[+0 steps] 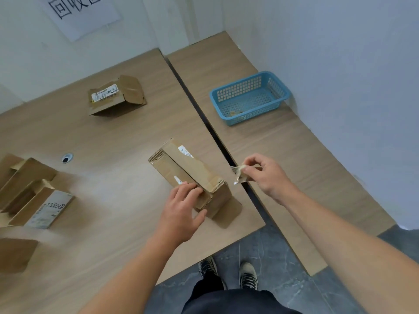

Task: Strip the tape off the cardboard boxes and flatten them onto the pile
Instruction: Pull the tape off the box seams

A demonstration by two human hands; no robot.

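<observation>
My L hand (181, 209) is gripping the near end of the box (190, 171), fingers on top, thumb on the side. Box is sitting on the counter (113, 143) near its right edge; white label (186, 151) at far end, txt too small to read. R hand (265, 175) is pinching a crumpled tape scrap (239, 174) over the gap btw counters, apart from the box. Wall sign (79, 10) is showing "回收", rest cut off.

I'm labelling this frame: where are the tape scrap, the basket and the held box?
tape scrap (237, 172): head view, crumpled middle.
basket (239, 88): head view, far wall.
held box (188, 165): head view, top face.
</observation>
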